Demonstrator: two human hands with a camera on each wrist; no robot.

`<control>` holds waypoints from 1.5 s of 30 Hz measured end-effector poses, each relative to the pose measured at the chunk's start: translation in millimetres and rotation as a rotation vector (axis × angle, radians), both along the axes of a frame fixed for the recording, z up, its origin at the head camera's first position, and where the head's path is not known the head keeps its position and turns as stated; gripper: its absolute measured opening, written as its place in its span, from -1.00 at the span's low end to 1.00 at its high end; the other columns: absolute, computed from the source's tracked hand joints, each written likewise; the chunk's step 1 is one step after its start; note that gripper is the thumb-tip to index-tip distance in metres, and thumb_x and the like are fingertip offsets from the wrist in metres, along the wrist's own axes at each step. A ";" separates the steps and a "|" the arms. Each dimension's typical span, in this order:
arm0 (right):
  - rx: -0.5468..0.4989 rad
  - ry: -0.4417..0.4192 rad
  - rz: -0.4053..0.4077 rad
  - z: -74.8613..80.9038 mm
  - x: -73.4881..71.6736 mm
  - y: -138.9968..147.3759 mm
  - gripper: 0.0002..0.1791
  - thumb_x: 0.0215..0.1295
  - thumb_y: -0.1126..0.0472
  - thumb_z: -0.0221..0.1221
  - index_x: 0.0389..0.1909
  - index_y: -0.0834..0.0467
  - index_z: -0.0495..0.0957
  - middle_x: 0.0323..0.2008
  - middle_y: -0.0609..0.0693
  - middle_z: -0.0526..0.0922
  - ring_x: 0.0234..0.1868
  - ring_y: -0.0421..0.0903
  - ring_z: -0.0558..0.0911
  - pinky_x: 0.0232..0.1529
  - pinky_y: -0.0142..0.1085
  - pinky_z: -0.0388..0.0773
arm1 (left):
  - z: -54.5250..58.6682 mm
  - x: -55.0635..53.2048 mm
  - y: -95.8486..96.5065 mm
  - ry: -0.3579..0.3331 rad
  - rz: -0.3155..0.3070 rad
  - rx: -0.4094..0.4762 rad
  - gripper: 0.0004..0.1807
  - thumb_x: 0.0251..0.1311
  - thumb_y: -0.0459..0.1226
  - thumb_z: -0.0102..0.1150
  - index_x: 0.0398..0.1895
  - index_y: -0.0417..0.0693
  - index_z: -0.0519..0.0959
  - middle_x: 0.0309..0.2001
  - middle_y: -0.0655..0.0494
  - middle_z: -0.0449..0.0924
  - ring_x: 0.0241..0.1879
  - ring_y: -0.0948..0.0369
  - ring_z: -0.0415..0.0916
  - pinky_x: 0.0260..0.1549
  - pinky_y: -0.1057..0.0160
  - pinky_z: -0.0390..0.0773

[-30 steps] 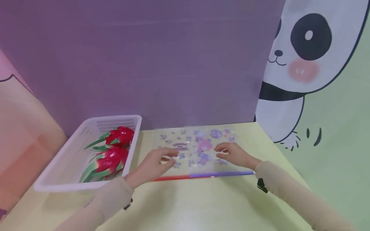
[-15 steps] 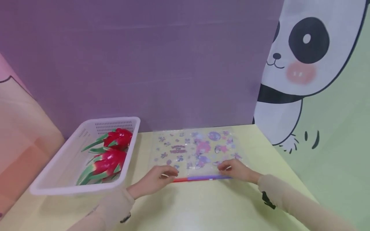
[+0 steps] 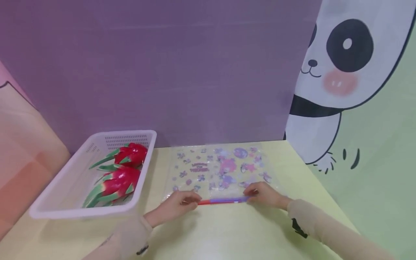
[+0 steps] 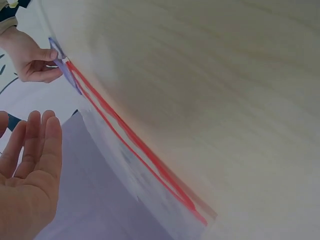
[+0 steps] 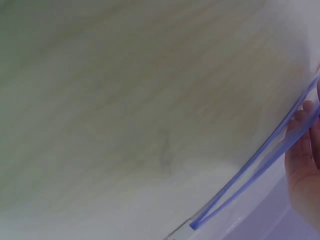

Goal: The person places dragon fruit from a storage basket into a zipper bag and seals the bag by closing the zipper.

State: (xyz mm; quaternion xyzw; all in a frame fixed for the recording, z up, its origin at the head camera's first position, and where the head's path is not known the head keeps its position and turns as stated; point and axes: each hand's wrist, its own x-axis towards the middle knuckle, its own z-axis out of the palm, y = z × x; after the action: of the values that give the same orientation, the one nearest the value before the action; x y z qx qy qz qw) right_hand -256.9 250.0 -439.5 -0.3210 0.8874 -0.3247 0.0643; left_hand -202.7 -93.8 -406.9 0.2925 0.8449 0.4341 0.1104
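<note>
Two clear printed zip bags lie overlapping on the table. The left bag (image 3: 199,168) has a red edge strip, and the right bag (image 3: 229,166) has a purple one. My right hand (image 3: 264,195) pinches the purple strip (image 5: 280,150) between thumb and fingers, and the mouth there gapes a little. By the left end of the red strip (image 4: 132,135) is my left hand (image 3: 178,206). Its fingers look fairly straight and apart from the strip in the left wrist view. The red-edged mouth is also slightly parted.
A white plastic basket (image 3: 87,213) stands at the left, holding red dragon fruits (image 3: 121,180) with green leaves. A purple backdrop (image 3: 195,79) rises behind the pale wooden table (image 3: 221,238). A panda picture (image 3: 325,130) covers the right-hand wall.
Both hands have come down from above the bags to their near edge. The right hand has taken hold of the purple strip, and the left has moved beside the red one.
</note>
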 end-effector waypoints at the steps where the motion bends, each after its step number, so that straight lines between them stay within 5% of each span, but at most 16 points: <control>1: 0.000 0.011 0.003 -0.5 0.3 -0.2 -0.79 0.06 0.32 0.26 -0.25 0.29 0.62 -0.26 0.12 0.67 -0.20 -0.03 0.63 -0.12 -0.29 0.59 | -0.4 0.5 0.4 -0.001 0.001 -0.007 -0.71 0.22 -0.27 0.05 -0.04 -0.21 0.53 -0.08 -0.03 0.60 -0.08 0.11 0.54 -0.06 0.23 0.53; 15: 0.044 0.139 -0.009 5.4 -3.1 -6.4 -0.87 0.06 0.43 0.22 -0.35 0.26 0.66 -0.39 0.05 0.67 -0.32 -0.08 0.63 -0.25 -0.36 0.59 | 0.2 -0.7 10.0 -0.029 0.010 -0.044 -0.72 0.23 -0.26 0.04 -0.02 -0.13 0.53 -0.06 0.04 0.60 -0.05 0.15 0.52 0.01 0.13 0.50; 25: 0.076 0.209 -0.090 30.4 -6.5 -15.0 -0.88 0.04 0.43 0.23 -0.37 0.27 0.67 -0.40 0.08 0.69 -0.35 -0.05 0.64 -0.32 -0.37 0.60 | 5.8 -7.8 11.0 -0.032 0.025 0.012 -0.69 0.26 -0.26 0.02 0.02 -0.20 0.51 -0.02 -0.02 0.57 -0.01 0.09 0.52 -0.04 0.19 0.54; 37: 0.003 0.178 -0.162 48.0 -9.6 -30.3 -0.86 0.05 0.43 0.23 -0.33 0.30 0.65 -0.39 0.11 0.69 -0.39 -0.12 0.63 -0.34 -0.37 0.59 | 15.3 -15.1 16.2 0.027 0.180 -0.040 -0.76 0.23 -0.26 0.05 -0.07 -0.10 0.56 -0.11 0.01 0.61 -0.09 0.09 0.54 -0.14 0.17 0.56; 45: -0.126 0.028 -0.304 55.3 -8.2 -55.9 -0.82 0.09 0.38 0.22 -0.26 0.32 0.63 -0.32 0.18 0.68 -0.37 -0.08 0.64 -0.34 -0.35 0.61 | 27.5 -24.6 32.3 0.082 0.279 0.073 -0.78 0.20 -0.30 0.08 -0.12 -0.10 0.59 -0.11 0.02 0.62 -0.14 0.12 0.56 -0.22 0.26 0.57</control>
State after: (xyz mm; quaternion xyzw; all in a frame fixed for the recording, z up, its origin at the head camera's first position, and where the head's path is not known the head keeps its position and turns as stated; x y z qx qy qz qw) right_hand -265.1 194.1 -384.2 -0.1909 0.9045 -0.3810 -0.0181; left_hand -227.3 -61.5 -379.3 0.1935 0.8648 0.4634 0.0037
